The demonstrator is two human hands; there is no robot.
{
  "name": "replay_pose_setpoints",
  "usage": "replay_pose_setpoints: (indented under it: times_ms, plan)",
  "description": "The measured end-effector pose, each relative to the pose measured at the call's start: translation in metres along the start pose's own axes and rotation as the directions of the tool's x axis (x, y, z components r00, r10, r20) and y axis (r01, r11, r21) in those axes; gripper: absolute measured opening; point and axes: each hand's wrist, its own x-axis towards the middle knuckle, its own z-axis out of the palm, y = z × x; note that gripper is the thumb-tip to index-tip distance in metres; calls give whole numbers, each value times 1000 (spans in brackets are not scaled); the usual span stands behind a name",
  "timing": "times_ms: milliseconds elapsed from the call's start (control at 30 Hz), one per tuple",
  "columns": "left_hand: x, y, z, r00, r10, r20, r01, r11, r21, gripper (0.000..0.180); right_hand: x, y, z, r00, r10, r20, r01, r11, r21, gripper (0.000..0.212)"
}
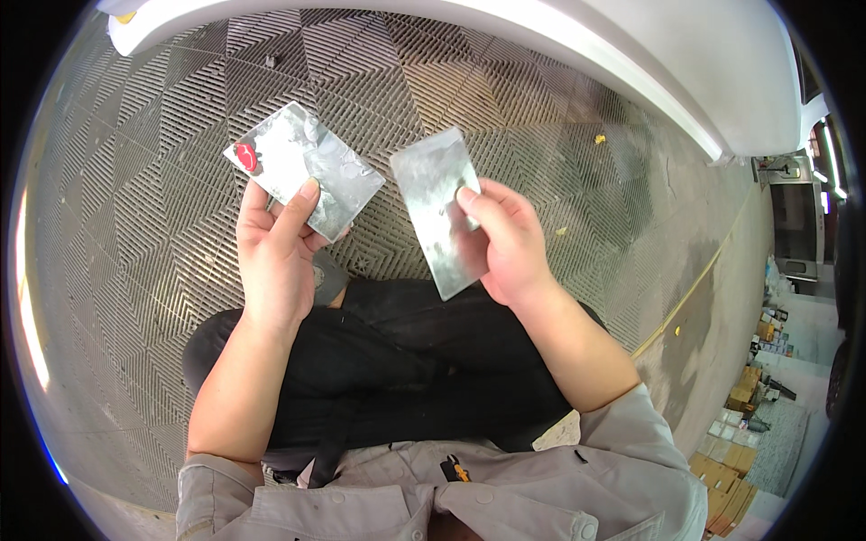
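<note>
1. Ridged grey floor [167,194] below.
2. Longer silvery plate [436,216], pinched at its right edge by the right hand [519,252]; long axis steep, far-left to near-right.
3. Shorter silvery plate [302,167], left of it, pinched at its near edge by the left hand [275,261]; long axis more sideways, its right corner just beside the longer plate.
4. Red patch [245,157] at its left corner.

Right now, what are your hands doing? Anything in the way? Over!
Left hand gripping red-spotted sheet. Right hand gripping second sheet. Nothing between the sheets.

grey shirt [361,507] | round grey snaps [484,495] | elbow-length sleeves [636,433] | black trousers [406,370] | grey shoe [330,278] | hands [275,257] bare
</note>
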Motion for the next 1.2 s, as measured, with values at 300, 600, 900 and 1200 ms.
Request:
replay_pose_setpoints:
  times_ms: [300, 600, 900, 1200]
  plan:
    - [-10, -6, 0, 995, 57, 82, -71, 981, 182, 32, -6, 15, 10, 994, -5, 106, 35, 958, -285, 20]
    - [-11, 2, 9, 997, -32, 63, 23, 990, 141, 34, -1, -8, 0, 830, -452, 328, 550, 760, -347, 36]
    - [-8, -2, 2, 997, -2, 79, -15, 976, 216, 39, 4, 11, 1, 793, -473, 384, 577, 380, -723, 48]
    - [-13, -7, 4, 980, 142, 140, -183, 920, 345, 36, -2, -5, 16, 664, -621, 417, 572, 62, -818, 50]
